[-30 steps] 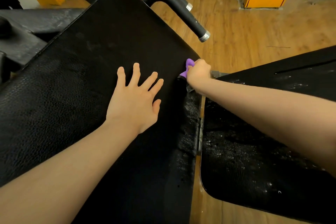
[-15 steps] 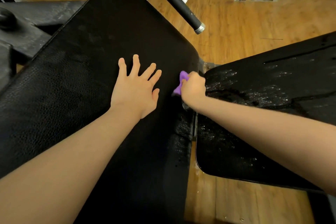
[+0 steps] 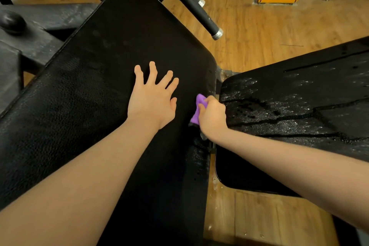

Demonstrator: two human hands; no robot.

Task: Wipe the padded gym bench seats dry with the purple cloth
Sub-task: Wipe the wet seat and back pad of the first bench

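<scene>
Left hand (image 3: 152, 100) flat on the large black pad (image 3: 95, 90), fingers spread and straight, bracing, holding nothing. Right hand (image 3: 212, 116) curled round the purple cloth (image 3: 197, 110), bunched in the fist, only a fold showing at the thumb side. The cloth sits at the pad's right edge, pressed against the side face where beads of water show just below the hand. Second pad (image 3: 299, 110) to the right, apart across a narrow gap with metal frame visible between; its surface carries droplets and streaks across most of the near part. Step in hand, as judged: drying the side edge of the large pad. Top of that pad looks matte and mostly dry. Next move likely calls for running the cloth down the wet edge, then shifting across to the second pad, which seems hardly touched.
</scene>
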